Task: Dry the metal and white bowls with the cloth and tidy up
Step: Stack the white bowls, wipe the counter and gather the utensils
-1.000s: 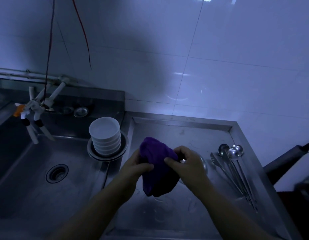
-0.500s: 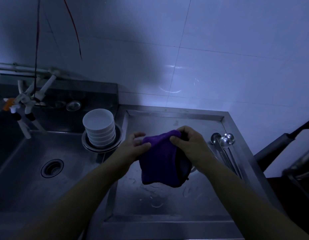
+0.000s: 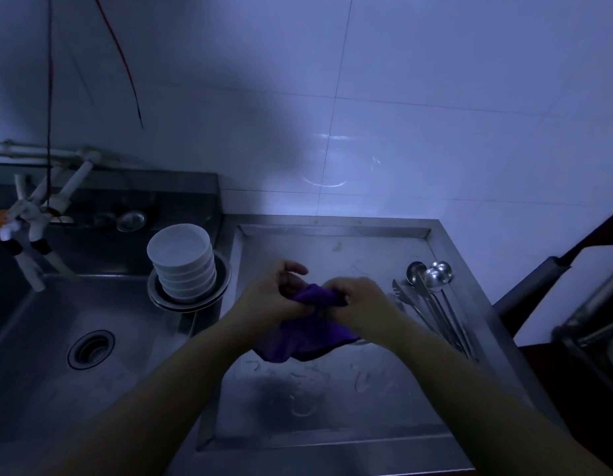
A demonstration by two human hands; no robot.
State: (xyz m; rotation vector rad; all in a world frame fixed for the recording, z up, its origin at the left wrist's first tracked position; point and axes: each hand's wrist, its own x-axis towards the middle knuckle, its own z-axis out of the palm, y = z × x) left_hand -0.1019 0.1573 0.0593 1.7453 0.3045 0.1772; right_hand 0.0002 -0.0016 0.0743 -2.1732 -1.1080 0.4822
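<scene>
Both hands work over the middle of the worktop (image 3: pixel 332 407), a steel drainboard with a raised rim. The left hand (image 3: pixel 267 297) and the right hand (image 3: pixel 358 304) each have their fingers curled into the purple cloth (image 3: pixel 305 338), bunching it between them; its lower part hangs loose just above the steel. Whether a metal bowl sits inside the cloth I cannot tell: only a faint pale edge shows under the right wrist.

The cloth is soft and light and will drape and fold wherever it is pinched, so gathering it in the fist gives the surest hold. The white bowls (image 3: pixel 181 259) stand stacked at the worktop's left edge, on the divide beside the sink (image 3: pixel 57 338), nested in a metal bowl (image 3: pixel 208 297). They look hard, smooth and breakable, probably slick if wet; best lifted one at a time by the rim, thumb inside. The metal one should be lighter and tougher, but it may ring and slide on steel.

Water streaks mark the near part of the worktop, so anything set down there may skate. Ladles (image 3: pixel 432 286) lie along its right edge. The room is dim, with a tiled wall (image 3: pixel 401 132) behind and taps (image 3: pixel 33 218) at far left.
</scene>
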